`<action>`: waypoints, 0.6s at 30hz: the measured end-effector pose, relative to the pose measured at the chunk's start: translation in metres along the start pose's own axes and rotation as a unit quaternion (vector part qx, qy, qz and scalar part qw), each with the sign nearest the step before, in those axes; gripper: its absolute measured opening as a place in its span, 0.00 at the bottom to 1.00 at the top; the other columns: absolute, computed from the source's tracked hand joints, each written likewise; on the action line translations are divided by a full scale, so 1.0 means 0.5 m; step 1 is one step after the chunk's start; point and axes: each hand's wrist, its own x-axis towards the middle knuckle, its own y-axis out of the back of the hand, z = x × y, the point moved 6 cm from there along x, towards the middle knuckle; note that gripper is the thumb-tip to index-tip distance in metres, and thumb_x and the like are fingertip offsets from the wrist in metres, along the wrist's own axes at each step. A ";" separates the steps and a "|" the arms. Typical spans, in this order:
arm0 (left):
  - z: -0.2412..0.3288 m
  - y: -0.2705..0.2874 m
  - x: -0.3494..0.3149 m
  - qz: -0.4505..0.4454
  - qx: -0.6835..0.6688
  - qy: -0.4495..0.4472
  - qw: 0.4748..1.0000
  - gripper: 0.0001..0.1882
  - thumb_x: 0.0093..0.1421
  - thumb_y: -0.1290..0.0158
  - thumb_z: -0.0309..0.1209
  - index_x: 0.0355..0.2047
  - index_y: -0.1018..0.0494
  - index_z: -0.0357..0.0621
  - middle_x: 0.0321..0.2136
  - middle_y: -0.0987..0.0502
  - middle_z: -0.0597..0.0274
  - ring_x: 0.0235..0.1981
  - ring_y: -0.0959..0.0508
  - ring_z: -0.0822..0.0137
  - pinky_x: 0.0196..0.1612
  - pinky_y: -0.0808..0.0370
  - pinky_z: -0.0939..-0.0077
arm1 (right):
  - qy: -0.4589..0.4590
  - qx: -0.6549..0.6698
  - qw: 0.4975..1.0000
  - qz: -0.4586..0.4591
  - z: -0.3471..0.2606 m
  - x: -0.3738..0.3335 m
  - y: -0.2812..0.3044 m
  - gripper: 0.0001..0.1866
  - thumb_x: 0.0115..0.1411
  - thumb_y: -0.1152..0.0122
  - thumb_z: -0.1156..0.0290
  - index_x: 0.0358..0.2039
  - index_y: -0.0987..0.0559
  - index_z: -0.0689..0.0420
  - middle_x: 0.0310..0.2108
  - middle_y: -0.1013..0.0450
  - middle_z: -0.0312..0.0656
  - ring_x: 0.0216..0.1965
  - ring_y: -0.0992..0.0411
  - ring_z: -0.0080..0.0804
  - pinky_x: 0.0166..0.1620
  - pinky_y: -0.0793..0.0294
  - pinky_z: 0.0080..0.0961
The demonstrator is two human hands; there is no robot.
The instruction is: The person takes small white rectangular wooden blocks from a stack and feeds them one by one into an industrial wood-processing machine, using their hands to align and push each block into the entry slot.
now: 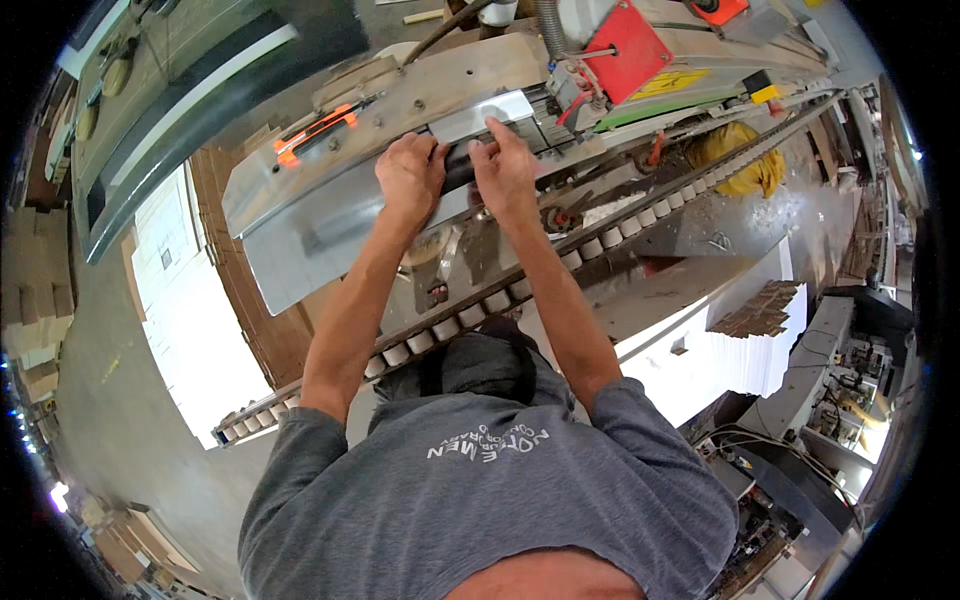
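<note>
My left hand (410, 182) is closed at the machine's metal bed (340, 222), its fingers curled down over a dark, bar-like piece (459, 166). My right hand (508, 178) grips the same piece from its other end. The right thumb lies against it, and the right index finger stretches forward onto a bright, flat silver plate (508, 106). The dark piece spans the gap between both hands; its ends are hidden under my fingers, so I cannot tell its exact kind.
An orange-and-black tool (318, 134) lies on the machine's upper plate. To the right stands a red plate-shaped guard (640, 50). A rail of white rollers (498, 301) runs diagonally before me. White sheet stacks (195, 310) lie at the left; a yellow bag (738, 160) rests at the right.
</note>
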 end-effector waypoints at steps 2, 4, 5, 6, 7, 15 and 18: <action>0.024 -0.025 0.013 -0.004 0.017 -0.002 1.000 0.09 0.58 0.41 0.35 0.30 0.21 0.42 0.29 0.21 0.53 0.33 0.21 0.49 0.38 0.25 0.59 | -0.019 -0.025 0.999 -0.013 0.010 0.018 0.022 0.23 0.58 0.39 0.70 0.53 0.27 0.68 0.34 0.25 0.54 0.41 0.31 0.53 0.49 0.31 0.46; 0.049 -0.054 0.032 -0.024 0.033 -0.013 0.999 0.09 0.59 0.42 0.36 0.29 0.21 0.43 0.29 0.21 0.53 0.34 0.21 0.49 0.38 0.25 0.59 | -0.022 -0.037 0.999 -0.016 0.038 0.038 0.038 0.24 0.59 0.40 0.70 0.54 0.27 0.68 0.38 0.25 0.55 0.43 0.31 0.54 0.52 0.33 0.47; 0.058 -0.073 0.041 -0.042 0.047 -0.022 0.998 0.10 0.59 0.42 0.37 0.29 0.21 0.44 0.29 0.21 0.53 0.34 0.21 0.49 0.38 0.25 0.59 | -0.023 -0.052 0.998 -0.020 0.054 0.046 0.043 0.24 0.59 0.41 0.70 0.54 0.28 0.68 0.42 0.25 0.57 0.45 0.31 0.56 0.55 0.34 0.47; 0.066 -0.091 0.051 -0.038 0.055 -0.037 0.997 0.10 0.59 0.43 0.38 0.28 0.22 0.45 0.28 0.21 0.53 0.33 0.21 0.48 0.36 0.26 0.57 | -0.023 -0.049 0.998 -0.017 0.070 0.051 0.052 0.24 0.59 0.41 0.70 0.54 0.28 0.68 0.42 0.25 0.57 0.45 0.31 0.56 0.55 0.34 0.47; 0.075 -0.108 0.058 -0.038 0.058 -0.042 0.997 0.10 0.59 0.43 0.38 0.28 0.22 0.45 0.28 0.21 0.53 0.33 0.21 0.48 0.36 0.26 0.57 | 0.096 -0.118 0.987 0.044 0.055 0.051 0.073 0.23 0.59 0.39 0.70 0.53 0.26 0.66 0.41 0.25 0.54 0.38 0.29 0.48 0.47 0.30 0.41; 0.157 -0.188 0.092 -0.020 0.022 -0.067 0.997 0.13 0.57 0.41 0.40 0.24 0.23 0.44 0.25 0.22 0.55 0.30 0.21 0.47 0.34 0.26 0.51 | 0.004 0.031 0.997 -0.076 -0.027 -0.144 0.232 0.19 0.61 0.39 0.74 0.53 0.24 0.61 0.49 0.25 0.51 0.40 0.25 0.48 0.50 0.28 0.43; 0.165 -0.227 0.111 -0.033 -0.025 -0.048 0.998 0.14 0.58 0.41 0.41 0.31 0.20 0.43 0.29 0.19 0.50 0.32 0.20 0.47 0.37 0.25 0.55 | -0.154 0.019 0.984 -0.086 -0.011 -0.241 0.322 0.17 0.61 0.38 0.75 0.51 0.23 0.60 0.47 0.24 0.48 0.39 0.25 0.46 0.45 0.25 0.38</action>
